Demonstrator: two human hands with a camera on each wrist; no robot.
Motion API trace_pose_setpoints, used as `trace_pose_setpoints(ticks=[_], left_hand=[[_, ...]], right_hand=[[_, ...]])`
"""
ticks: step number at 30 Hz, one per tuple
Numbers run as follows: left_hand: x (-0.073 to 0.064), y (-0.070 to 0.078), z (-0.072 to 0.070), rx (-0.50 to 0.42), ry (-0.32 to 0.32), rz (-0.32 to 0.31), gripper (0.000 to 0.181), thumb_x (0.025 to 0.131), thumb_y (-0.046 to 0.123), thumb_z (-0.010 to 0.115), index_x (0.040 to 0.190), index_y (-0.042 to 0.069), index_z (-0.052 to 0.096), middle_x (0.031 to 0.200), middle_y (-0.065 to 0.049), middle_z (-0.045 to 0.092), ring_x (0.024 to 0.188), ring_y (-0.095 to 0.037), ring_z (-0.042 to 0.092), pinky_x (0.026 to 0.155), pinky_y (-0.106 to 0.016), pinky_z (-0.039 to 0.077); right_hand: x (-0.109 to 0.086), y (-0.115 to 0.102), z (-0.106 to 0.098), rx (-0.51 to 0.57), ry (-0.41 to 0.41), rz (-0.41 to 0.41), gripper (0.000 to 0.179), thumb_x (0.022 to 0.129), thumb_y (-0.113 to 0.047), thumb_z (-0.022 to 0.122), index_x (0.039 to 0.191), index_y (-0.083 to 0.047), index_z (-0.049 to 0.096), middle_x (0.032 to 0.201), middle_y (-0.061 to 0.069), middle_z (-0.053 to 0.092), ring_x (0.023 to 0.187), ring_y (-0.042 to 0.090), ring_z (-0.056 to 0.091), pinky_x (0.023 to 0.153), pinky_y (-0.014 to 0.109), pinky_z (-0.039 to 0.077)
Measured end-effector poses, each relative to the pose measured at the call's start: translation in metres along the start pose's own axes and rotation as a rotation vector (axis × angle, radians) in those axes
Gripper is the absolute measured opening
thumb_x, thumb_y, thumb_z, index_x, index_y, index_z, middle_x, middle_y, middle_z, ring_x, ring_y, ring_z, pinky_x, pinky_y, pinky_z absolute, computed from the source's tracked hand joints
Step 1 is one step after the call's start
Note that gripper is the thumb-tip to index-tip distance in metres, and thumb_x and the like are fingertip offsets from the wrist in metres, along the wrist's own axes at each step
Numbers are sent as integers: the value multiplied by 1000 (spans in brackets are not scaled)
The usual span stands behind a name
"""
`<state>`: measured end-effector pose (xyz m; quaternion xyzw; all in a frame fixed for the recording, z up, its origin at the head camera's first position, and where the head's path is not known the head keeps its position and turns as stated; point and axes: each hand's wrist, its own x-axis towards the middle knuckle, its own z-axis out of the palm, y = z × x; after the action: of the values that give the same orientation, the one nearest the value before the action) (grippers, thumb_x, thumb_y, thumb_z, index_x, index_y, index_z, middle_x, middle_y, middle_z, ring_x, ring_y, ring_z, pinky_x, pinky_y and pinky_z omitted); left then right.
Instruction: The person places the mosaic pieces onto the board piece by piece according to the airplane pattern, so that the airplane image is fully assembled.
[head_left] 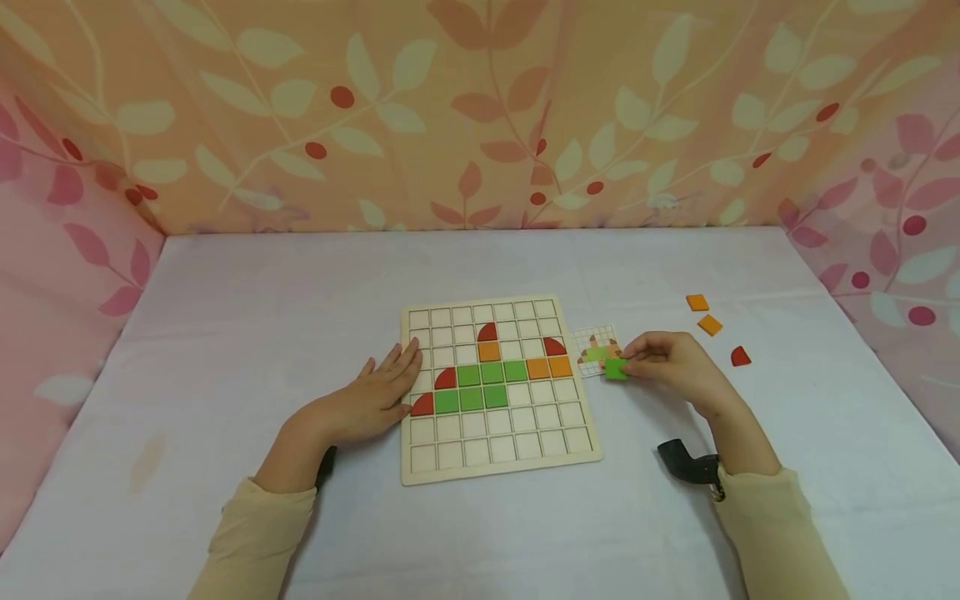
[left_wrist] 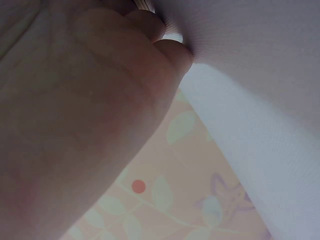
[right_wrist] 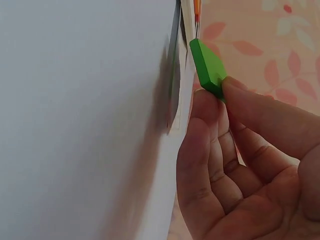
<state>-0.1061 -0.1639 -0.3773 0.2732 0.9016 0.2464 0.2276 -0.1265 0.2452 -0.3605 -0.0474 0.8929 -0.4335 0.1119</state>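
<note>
A green square tile [right_wrist: 210, 67] is pinched between the thumb and fingers of my right hand [head_left: 671, 367], held over the pattern card [head_left: 592, 342] beside the board. My left hand [head_left: 367, 396] lies with its fingers spread, fingertips on the left rim of the wooden grid board [head_left: 502, 475]. On the board sit two rows of green tiles [head_left: 491, 372], orange tiles [head_left: 538, 367] at the right and one higher up, and several red quarter-round tiles [head_left: 422, 405]. In the left wrist view, the palm [left_wrist: 90, 115] fills much of the picture.
Two loose orange tiles [head_left: 709, 325] and a red quarter-round tile [head_left: 740, 357] lie on the white cloth [head_left: 262, 333] to the right. Patterned curtains [head_left: 480, 117] stand behind and at both sides of the table. A black wrist camera mount [head_left: 688, 463] juts from the right wrist.
</note>
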Motion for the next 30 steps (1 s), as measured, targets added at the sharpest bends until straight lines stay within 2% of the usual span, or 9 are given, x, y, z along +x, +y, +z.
trace_pose_setpoints(ticks=[7, 12, 20, 30], left_hand=[[1, 1, 0, -5, -4, 3, 65, 98, 15, 46, 148, -5, 9, 157, -17, -5, 142, -36, -6, 110, -59, -1], [2, 1, 0, -7, -5, 5, 65, 98, 15, 45, 148, -5, 9, 157, -17, -5, 142, -35, -7, 110, -59, -2], [2, 0, -2, -6, -8, 4, 65, 98, 15, 45, 148, -5, 8, 156, -17, -6, 142, -36, -8, 110, -59, -3], [2, -1, -3, -10, -17, -2, 66, 98, 15, 45, 149, -5, 8, 157, -16, -6, 142, -35, -8, 109, -59, -4]], right_hand=[[2, -13, 17, 46, -27, -17, 21, 84, -5, 70, 98, 8, 63, 86, 11, 64, 73, 13, 60, 66, 20, 51], [6, -22, 31, 61, -59, -63, 17, 83, -3, 70, 96, 6, 64, 90, 13, 65, 75, 16, 60, 68, 19, 51], [15, -37, 49, 57, -110, -93, 13, 82, -4, 71, 91, 2, 65, 83, 9, 64, 74, 19, 59, 67, 21, 50], [21, -58, 70, 82, -155, -113, 11, 81, -3, 71, 91, 1, 67, 85, 7, 64, 75, 17, 61, 69, 25, 51]])
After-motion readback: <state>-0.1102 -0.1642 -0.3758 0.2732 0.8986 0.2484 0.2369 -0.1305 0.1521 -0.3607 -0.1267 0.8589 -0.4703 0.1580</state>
